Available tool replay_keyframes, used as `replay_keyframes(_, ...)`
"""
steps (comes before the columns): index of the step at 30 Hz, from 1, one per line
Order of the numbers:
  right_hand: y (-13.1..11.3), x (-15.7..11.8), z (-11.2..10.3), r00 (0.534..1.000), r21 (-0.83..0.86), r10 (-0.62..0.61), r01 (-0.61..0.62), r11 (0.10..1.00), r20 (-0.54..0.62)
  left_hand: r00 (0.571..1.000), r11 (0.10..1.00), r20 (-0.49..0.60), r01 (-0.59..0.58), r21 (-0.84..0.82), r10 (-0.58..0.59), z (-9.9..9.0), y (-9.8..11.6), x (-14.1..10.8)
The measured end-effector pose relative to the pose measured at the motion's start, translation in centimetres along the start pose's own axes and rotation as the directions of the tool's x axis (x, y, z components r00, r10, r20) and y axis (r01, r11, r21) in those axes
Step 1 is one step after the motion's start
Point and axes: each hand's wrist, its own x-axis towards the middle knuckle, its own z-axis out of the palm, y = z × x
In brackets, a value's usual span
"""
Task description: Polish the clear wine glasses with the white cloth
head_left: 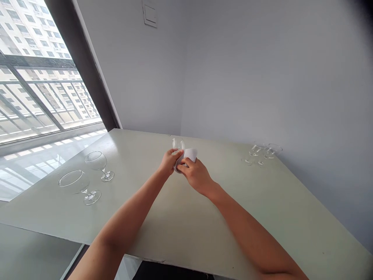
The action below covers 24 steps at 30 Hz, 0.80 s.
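Note:
Near the middle of the table, my left hand (169, 161) grips a clear stemmed glass (178, 143), whose bowl points away from me. My right hand (196, 174) is closed on a white cloth or paper wipe (190, 154), pressed against the near end of the same glass. Fingers and the wipe hide the glass's stem and most of its foot. Both hands are held close together, just above the tabletop.
On the pale table (180, 217), two stemmed glasses stand at the left, a nearer one (74, 182) and a farther one (96, 161). More glassware (258, 149) stands at the right, by the wall (262, 77). A window (43, 77) is at the left.

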Motion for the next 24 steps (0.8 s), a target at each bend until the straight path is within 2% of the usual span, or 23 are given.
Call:
replay_keyframes(2, 0.4, 0.1, 0.3, 0.998, 0.05, 0.019, -0.016, 0.999, -0.056, 0.997, 0.998, 0.083, 0.01, -0.056, -0.006, 0.5, 0.4, -0.6)
replay_keyframes(4, 1.1, 0.2, -0.1, 0.993, 0.258, 0.058, -0.031, 0.966, -0.098, 0.99, 0.993, 0.14, 0.005, -0.122, 0.012, 1.0, 0.9, -1.2)
replay_keyframes(5, 1.4, 0.2, -0.4, 0.989, 0.389, 0.093, -0.04, 0.92, -0.117, 0.987, 0.987, 0.156, 0.0, -0.161, 0.025, 1.3, 1.2, -1.5)
replay_keyframes(6, 1.7, 0.3, -0.8, 0.982, 0.521, 0.137, -0.05, 0.852, -0.129, 0.986, 0.979, 0.161, -0.001, -0.203, 0.034, 1.5, 1.5, -1.8)
replay_keyframes(8, 2.2, 0.4, -1.3, 0.962, 0.752, 0.244, -0.071, 0.656, -0.122, 0.987, 0.958, 0.156, 0.017, -0.286, 0.029, 2.0, 1.9, -2.3)
replay_keyframes(11, 2.6, 0.7, -1.0, 0.922, 0.961, 0.386, -0.069, 0.267, -0.04, 0.984, 0.917, 0.178, 0.077, -0.39, -0.007, 2.6, 2.3, -3.1)
replay_keyframes(14, 2.7, 1.1, 0.1, 0.88, 0.995, 0.47, -0.018, -0.097, 0.062, 0.98, 0.879, 0.189, 0.043, -0.475, 0.054, 2.9, 2.4, -3.5)
replay_keyframes(17, 2.3, 1.3, 1.0, 0.823, 0.944, 0.54, 0.014, -0.329, 0.176, 0.98, 0.854, 0.096, -0.1, -0.51, 0.172, 3.2, 2.3, -3.7)
replay_keyframes(19, 1.7, 1.4, 1.3, 0.753, 0.906, 0.596, 0.001, -0.424, 0.278, 0.968, 0.873, 0.012, -0.219, -0.435, 0.249, 3.4, 2.3, -3.9)
replay_keyframes(21, 0.8, 1.5, 1.2, 0.675, 0.875, 0.634, -0.035, -0.482, 0.376, 0.935, 0.892, -0.044, -0.348, -0.289, 0.351, 3.6, 2.2, -4.2)
replay_keyframes(22, 0.4, 1.5, 1.1, 0.649, 0.863, 0.639, -0.053, -0.502, 0.412, 0.913, 0.889, -0.052, -0.407, -0.212, 0.406, 3.8, 2.1, -4.5)
replay_keyframes(24, -0.3, 1.4, 0.9, 0.63, 0.844, 0.629, -0.083, -0.529, 0.456, 0.869, 0.866, -0.052, -0.494, -0.081, 0.492, 4.0, 1.9, -4.9)
